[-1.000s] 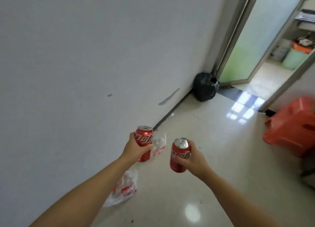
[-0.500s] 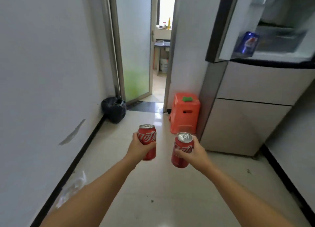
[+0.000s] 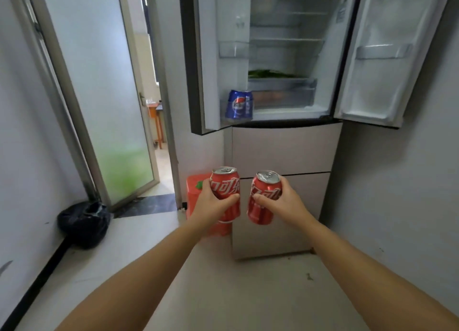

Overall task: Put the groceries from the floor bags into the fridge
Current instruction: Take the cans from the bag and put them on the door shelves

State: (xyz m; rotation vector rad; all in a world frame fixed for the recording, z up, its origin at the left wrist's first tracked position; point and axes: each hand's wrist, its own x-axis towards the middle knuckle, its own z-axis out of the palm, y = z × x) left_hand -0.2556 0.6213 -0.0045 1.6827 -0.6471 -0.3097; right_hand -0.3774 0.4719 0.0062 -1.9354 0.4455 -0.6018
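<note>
Each hand holds one red can, out in front of the body and well below the open fridge [image 3: 285, 141]. The left hand [image 3: 211, 204] wraps around the left can [image 3: 225, 189], thumb across the front and fingers behind, so the grip is tight on that can. The right hand [image 3: 285, 201] does the same with the right can [image 3: 264, 199], which leans a little to the left. The two cans are just beside each other and do not touch. Holding one in each hand likely saves a trip — two cans go in at once.

Both top doors of the fridge are swung wide, so nothing blocks the way in. Blue cans [image 3: 239, 104] already stand in the bottom bin of the left door [image 3: 211, 57], at its inner edge. That looks like the drinks spot, so the red cans may belong next to them. The bins in the right door [image 3: 382, 52] look bare. Inside, something green [image 3: 270, 73] lies on a shelf above a clear drawer [image 3: 282, 92].

The cans stay upright, which keeps them steady and ready to set down on their bottoms. My guess is the next move is to lift them up to a door bin.

On the floor, a black bag [image 3: 83, 222] sits by the left wall near the glass door [image 3: 99, 87]. An orange stool [image 3: 198, 194] stands beside the fridge — behind the left hand
</note>
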